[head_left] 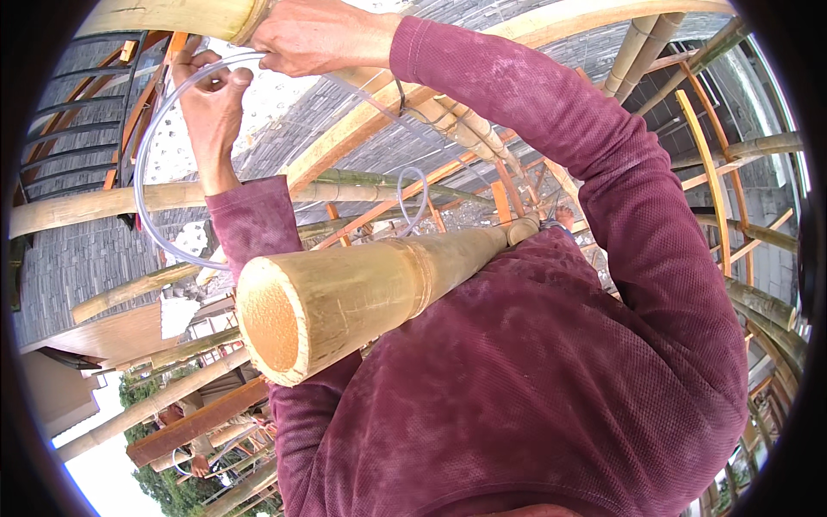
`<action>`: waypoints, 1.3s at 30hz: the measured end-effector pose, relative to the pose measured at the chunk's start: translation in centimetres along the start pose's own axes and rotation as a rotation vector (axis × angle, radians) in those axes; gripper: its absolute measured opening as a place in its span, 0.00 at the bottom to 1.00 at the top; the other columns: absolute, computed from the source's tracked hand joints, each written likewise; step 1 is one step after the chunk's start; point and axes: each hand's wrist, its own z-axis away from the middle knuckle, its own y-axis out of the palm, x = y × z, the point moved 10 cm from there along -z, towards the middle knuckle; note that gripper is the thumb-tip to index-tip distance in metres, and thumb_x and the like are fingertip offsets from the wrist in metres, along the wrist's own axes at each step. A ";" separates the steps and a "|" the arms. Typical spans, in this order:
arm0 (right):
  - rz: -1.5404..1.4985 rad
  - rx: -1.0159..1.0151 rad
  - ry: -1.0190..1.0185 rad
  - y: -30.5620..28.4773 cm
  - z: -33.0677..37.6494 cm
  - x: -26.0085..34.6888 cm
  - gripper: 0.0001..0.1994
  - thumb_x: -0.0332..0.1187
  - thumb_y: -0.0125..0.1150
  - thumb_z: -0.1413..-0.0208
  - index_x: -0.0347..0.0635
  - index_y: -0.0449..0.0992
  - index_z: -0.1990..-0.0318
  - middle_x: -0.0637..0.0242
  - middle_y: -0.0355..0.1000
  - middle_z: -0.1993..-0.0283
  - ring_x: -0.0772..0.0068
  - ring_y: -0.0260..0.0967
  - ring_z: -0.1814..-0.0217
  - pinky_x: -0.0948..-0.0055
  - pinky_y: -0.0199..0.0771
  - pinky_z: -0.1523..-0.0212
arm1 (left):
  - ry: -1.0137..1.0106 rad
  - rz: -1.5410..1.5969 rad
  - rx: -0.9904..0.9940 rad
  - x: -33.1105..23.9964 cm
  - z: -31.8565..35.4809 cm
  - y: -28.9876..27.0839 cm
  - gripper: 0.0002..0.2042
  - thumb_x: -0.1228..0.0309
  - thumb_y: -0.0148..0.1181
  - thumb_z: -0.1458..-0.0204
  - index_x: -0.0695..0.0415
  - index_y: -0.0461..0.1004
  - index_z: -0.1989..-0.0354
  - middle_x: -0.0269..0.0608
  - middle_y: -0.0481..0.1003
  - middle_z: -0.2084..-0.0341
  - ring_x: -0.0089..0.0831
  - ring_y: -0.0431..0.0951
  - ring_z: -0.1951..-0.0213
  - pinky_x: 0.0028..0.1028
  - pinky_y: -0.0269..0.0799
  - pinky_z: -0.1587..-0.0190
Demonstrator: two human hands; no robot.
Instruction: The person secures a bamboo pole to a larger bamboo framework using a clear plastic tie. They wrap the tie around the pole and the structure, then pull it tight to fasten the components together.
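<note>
A length of clear plastic hose (143, 185) runs in a wide loop at the upper left. My right hand (319, 39) is closed on the hose, its fingers pressed close to a joint of a thick bamboo pole (172, 15) at the top. Just left of it my left hand (213, 108) is raised, thumb up and fingers curled where the hose crosses them. Past my right hand the hose trails down and forms a small loop (413, 198). A stout bamboo post (345, 289), its cut end toward me, stands between my arms against my chest.
Bamboo poles and timber strips form scaffolding all around and below. A grey slatted wall (77, 280) lies left, with a black metal grille (77, 112) above it. At the lower left, another person's hand (200, 465) shows beside a brown beam (198, 420).
</note>
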 end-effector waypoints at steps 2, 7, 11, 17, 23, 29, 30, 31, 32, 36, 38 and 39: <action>0.067 0.042 -0.012 0.3 0.7 -1.1 0.08 0.29 0.57 0.55 0.33 0.72 0.79 0.47 0.70 0.81 0.43 0.73 0.75 0.52 0.73 0.74 | -0.152 0.134 0.147 2.9 2.2 4.9 0.47 0.52 0.77 0.61 0.70 0.55 0.41 0.38 0.71 0.68 0.22 0.72 0.73 0.19 0.70 0.71; 0.041 0.030 -0.072 0.0 -0.9 0.6 0.07 0.29 0.58 0.60 0.34 0.73 0.82 0.47 0.70 0.82 0.44 0.72 0.77 0.54 0.72 0.75 | -0.239 0.367 0.085 3.8 3.2 5.0 0.44 0.51 0.76 0.62 0.66 0.56 0.46 0.39 0.74 0.71 0.21 0.73 0.75 0.18 0.68 0.74; 0.036 -0.044 -0.185 -0.8 -2.5 2.2 0.06 0.28 0.58 0.62 0.35 0.74 0.83 0.48 0.70 0.82 0.46 0.73 0.77 0.56 0.72 0.75 | -0.197 0.327 0.154 2.9 4.2 6.7 0.32 0.56 0.72 0.54 0.65 0.61 0.52 0.39 0.76 0.75 0.22 0.74 0.77 0.20 0.67 0.75; 0.026 -0.064 -0.228 -0.8 -3.9 3.0 0.05 0.28 0.57 0.62 0.37 0.76 0.82 0.48 0.71 0.81 0.46 0.73 0.76 0.55 0.72 0.73 | -0.302 0.095 0.264 2.3 5.1 9.3 0.12 0.69 0.64 0.44 0.67 0.74 0.63 0.41 0.78 0.75 0.24 0.78 0.73 0.21 0.70 0.71; -0.127 -0.139 -0.123 -4.0 -3.0 3.8 0.06 0.29 0.57 0.57 0.37 0.77 0.80 0.47 0.72 0.79 0.44 0.74 0.72 0.54 0.73 0.70 | -0.241 0.111 0.056 2.4 4.1 6.8 0.09 0.71 0.57 0.40 0.68 0.75 0.63 0.42 0.78 0.73 0.26 0.80 0.71 0.24 0.74 0.67; -0.157 0.230 0.323 -4.3 3.9 -3.0 0.08 0.31 0.59 0.53 0.34 0.78 0.70 0.47 0.75 0.74 0.45 0.75 0.70 0.55 0.72 0.70 | -0.091 0.126 -0.078 -1.5 1.5 3.5 0.09 0.71 0.56 0.39 0.65 0.76 0.61 0.40 0.78 0.76 0.25 0.80 0.72 0.20 0.72 0.70; -0.184 0.268 0.334 -3.1 4.1 -2.8 0.08 0.31 0.59 0.52 0.34 0.78 0.69 0.46 0.75 0.74 0.46 0.75 0.71 0.56 0.72 0.70 | -0.061 0.081 -0.101 -2.6 1.2 1.3 0.10 0.70 0.56 0.39 0.65 0.77 0.61 0.40 0.78 0.76 0.26 0.81 0.72 0.21 0.72 0.70; -0.156 0.335 0.328 -1.5 4.6 -2.7 0.11 0.35 0.60 0.49 0.35 0.79 0.66 0.50 0.76 0.74 0.51 0.76 0.71 0.58 0.73 0.69 | -0.039 0.081 -0.131 -3.1 1.2 0.7 0.10 0.69 0.56 0.39 0.65 0.77 0.61 0.40 0.78 0.76 0.27 0.81 0.72 0.21 0.73 0.70; -0.129 0.400 0.321 0.4 4.7 -2.5 0.13 0.39 0.61 0.46 0.37 0.80 0.62 0.54 0.76 0.75 0.55 0.76 0.71 0.60 0.74 0.68 | -0.037 0.056 -0.150 -3.5 1.2 0.1 0.10 0.69 0.56 0.39 0.65 0.77 0.61 0.42 0.79 0.75 0.28 0.81 0.71 0.22 0.74 0.69; -0.098 0.592 0.391 2.2 4.1 -2.7 0.15 0.40 0.62 0.43 0.38 0.78 0.55 0.59 0.75 0.78 0.72 0.77 0.72 0.72 0.75 0.69 | -0.030 0.108 -0.246 -3.5 1.1 -1.0 0.11 0.68 0.56 0.38 0.66 0.76 0.59 0.43 0.79 0.74 0.30 0.82 0.71 0.22 0.75 0.70; -0.209 0.654 0.514 2.3 3.3 -2.4 0.12 0.36 0.59 0.41 0.37 0.78 0.57 0.62 0.75 0.77 0.75 0.77 0.71 0.75 0.76 0.67 | -0.006 0.108 -0.263 -4.0 1.1 -1.9 0.12 0.68 0.56 0.38 0.66 0.76 0.58 0.44 0.79 0.73 0.30 0.82 0.71 0.22 0.75 0.70; -0.208 0.575 0.425 2.0 2.5 -2.3 0.11 0.35 0.59 0.44 0.35 0.78 0.61 0.57 0.75 0.76 0.66 0.76 0.71 0.69 0.74 0.68 | -0.010 0.125 -0.280 -4.0 1.3 -2.0 0.12 0.67 0.56 0.38 0.66 0.76 0.58 0.44 0.79 0.73 0.30 0.82 0.71 0.22 0.75 0.70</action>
